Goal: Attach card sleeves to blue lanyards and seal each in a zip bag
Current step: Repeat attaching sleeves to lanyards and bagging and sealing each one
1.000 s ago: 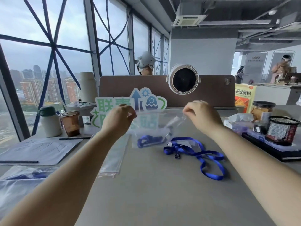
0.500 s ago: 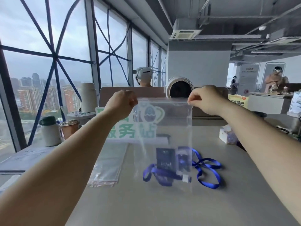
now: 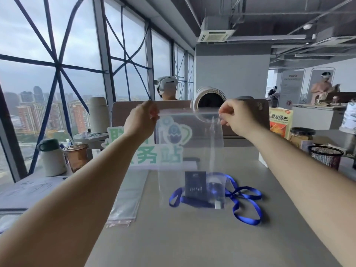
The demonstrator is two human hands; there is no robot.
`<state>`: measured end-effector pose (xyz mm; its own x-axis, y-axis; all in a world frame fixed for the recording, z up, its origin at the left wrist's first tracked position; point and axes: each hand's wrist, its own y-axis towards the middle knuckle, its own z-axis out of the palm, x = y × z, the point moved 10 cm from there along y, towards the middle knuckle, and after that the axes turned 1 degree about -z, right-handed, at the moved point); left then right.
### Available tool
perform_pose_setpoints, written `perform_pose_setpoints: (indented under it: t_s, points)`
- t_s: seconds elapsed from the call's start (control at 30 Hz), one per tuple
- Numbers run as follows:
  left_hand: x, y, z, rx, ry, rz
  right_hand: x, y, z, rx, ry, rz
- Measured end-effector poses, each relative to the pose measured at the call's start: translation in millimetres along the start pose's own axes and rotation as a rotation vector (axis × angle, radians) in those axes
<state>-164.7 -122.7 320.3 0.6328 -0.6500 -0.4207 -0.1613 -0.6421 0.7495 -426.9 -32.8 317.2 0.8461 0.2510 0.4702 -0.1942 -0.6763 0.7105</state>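
Held the zip bag [image 3: 190,147] up over the table [image 3: 183,243], top corners pinched tight in the left hand [image 3: 141,117] and right hand [image 3: 234,115], lanyard [image 3: 185,199] and card sleeve [image 3: 195,184] inside.

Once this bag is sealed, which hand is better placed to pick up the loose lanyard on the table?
Right, probably. The loose lanyard lies on the table to the right of the zip bag, nearer the right hand; the left hand pinches the bag's far corner.
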Motion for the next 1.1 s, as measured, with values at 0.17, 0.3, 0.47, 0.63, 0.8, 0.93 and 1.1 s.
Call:
perform_pose_setpoints:
  t_s: [0.17,0.3,0.47,0.63,0.8,0.93,1.1]
  points:
    - [-16.4,-5.8,-34.0,-0.069,-0.094,0.025,27.2,-13.4,-28.0,-0.117,0.029,-0.104]
    - [-13.0,-55.6,-34.6,0.056,-0.061,0.123,35.0,-65.1,-18.7,0.087,0.058,-0.103]
    - [16.8,-178.1,8.1,0.615,-0.076,0.111,15.1,-181.2,37.6,0.650,0.102,0.065]
    - [42.2,-252.2,59.4,1.063,-0.049,-0.037,-24.7,-239.4,81.7,0.933,-0.036,0.169]
    - [40.2,-290.0,78.2,1.049,-0.043,-0.024,-30.4,-283.0,96.1,1.069,-0.051,0.229]
    - [38.8,-291.1,98.2,1.072,0.096,0.065,-21.5,-280.3,100.6,1.156,-0.046,0.247]
    - [48.0,-317.7,128.4,1.145,0.353,0.124,-42.1,-286.4,130.0,1.092,-0.293,0.293]
